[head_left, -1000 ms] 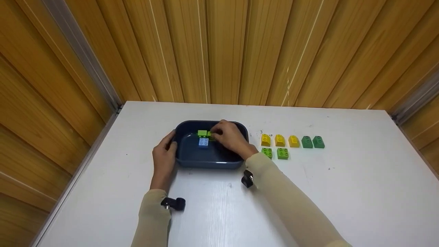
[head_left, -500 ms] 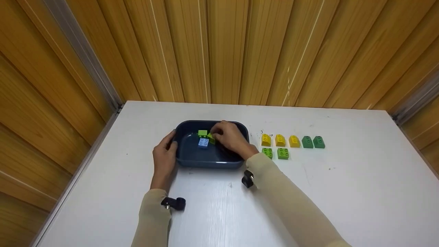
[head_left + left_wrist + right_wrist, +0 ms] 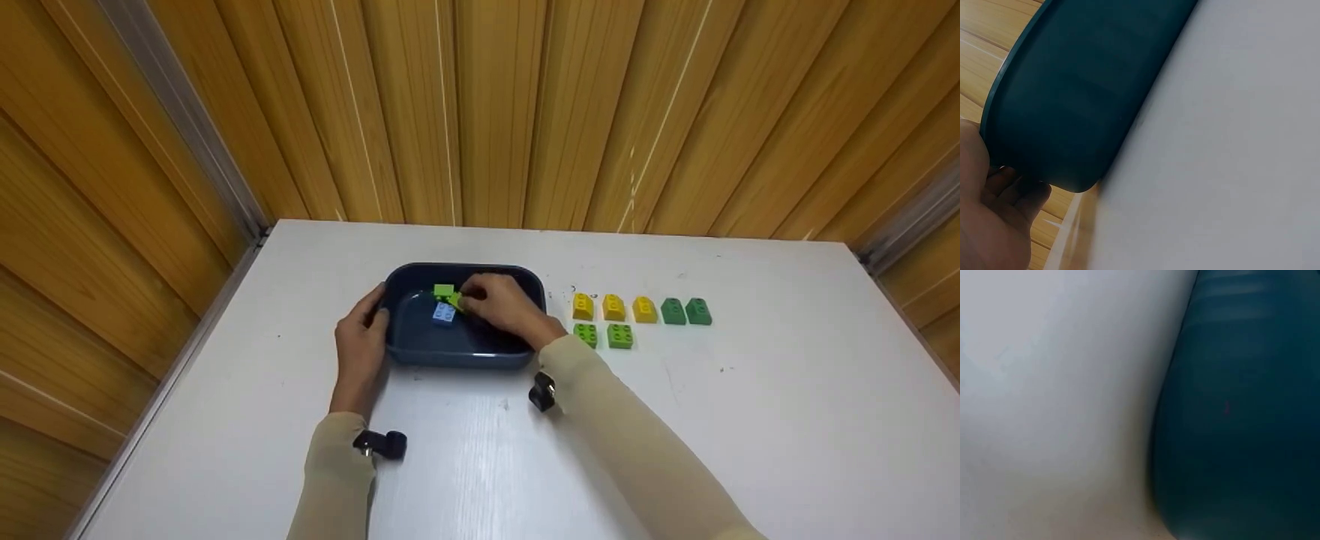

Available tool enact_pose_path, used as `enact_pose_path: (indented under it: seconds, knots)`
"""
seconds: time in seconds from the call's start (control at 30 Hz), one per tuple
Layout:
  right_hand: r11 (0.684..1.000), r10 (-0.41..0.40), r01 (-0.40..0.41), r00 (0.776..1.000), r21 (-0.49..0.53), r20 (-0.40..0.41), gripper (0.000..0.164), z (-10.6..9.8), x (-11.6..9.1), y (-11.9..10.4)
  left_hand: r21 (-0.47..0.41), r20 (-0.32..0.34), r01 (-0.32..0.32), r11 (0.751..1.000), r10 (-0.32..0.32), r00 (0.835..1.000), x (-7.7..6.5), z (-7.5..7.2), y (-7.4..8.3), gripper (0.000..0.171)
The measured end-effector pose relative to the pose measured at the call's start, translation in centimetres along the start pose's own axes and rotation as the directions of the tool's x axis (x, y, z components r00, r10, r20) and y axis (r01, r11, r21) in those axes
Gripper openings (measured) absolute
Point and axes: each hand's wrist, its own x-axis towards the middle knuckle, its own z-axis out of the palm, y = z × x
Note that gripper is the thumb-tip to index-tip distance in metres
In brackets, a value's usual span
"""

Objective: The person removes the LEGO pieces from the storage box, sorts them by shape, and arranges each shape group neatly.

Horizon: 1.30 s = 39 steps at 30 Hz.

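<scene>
- The left hand (image 3: 358, 346) clasps the left end of the navy tray (image 3: 457, 359), thumb and fingers against it.
- Beyond the tray's right edge sit two lime bricks (image 3: 620, 336).
- A pale blue brick (image 3: 443, 314) lies inside the tray.
- Farther back on the right, three yellow bricks (image 3: 613, 307) and two dark green bricks (image 3: 698, 311) stand in a row.
- The right hand (image 3: 501, 302) pinches a yellow-green brick (image 3: 455, 301) inside the tray.
- Toward the tray's far edge is a light green brick (image 3: 443, 289).
</scene>
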Motion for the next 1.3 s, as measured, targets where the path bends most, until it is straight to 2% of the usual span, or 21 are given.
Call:
enact_pose_path:
  seconds: [0.3,0.6,0.83,1.17,1.3]
  knots:
    - [1.0,0.004,-0.004,1.0,0.009,0.026,0.025,0.0,0.0,-0.2,-0.025,-0.003,-0.038,0.999,0.038,0.999,0.2,-0.2,-0.3,0.041]
    - [0.999,0.013,-0.013,1.0,0.036,0.017,0.025,-0.1,0.0,-0.4,-0.026,-0.004,-0.024,0.999,0.024,1.0,0.2,-0.1,-0.3,0.041]
    - [0.997,0.019,-0.017,0.999,0.074,-0.026,0.027,-0.6,-0.4,-0.9,-0.016,-0.012,-0.021,1.0,0.021,1.0,0.3,0.0,-0.3,0.041]
    - [0.99,-0.068,0.08,0.992,0.113,-0.108,0.028,-1.5,-1.2,-1.9,0.004,-0.005,0.003,1.0,-0.003,1.0,0.1,-0.1,0.0,0.042]
    - [0.989,-0.069,0.085,0.989,0.117,-0.132,0.027,-1.8,-1.9,-2.0,0.01,-0.001,0.003,1.0,-0.003,1.0,0.1,0.0,0.0,0.042]
